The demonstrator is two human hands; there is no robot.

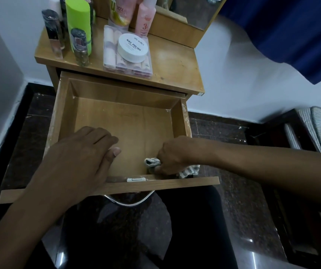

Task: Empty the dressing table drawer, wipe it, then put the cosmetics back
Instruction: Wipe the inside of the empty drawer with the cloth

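Observation:
The wooden drawer of the dressing table is pulled out and holds no cosmetics. My right hand grips a grey striped cloth and presses it into the drawer's front right corner. My left hand lies flat with straight fingers over the drawer's front left edge. On the table top stand the cosmetics: a lime green bottle, two dark glass bottles, pink bottles, a clear plastic case and a white nail polish jar on top of it.
A mirror frame rises behind the table top. Blue fabric hangs at the upper right. A striped mattress on a dark frame stands to the right. The metal handle hangs under the drawer front, above my dark-clothed lap.

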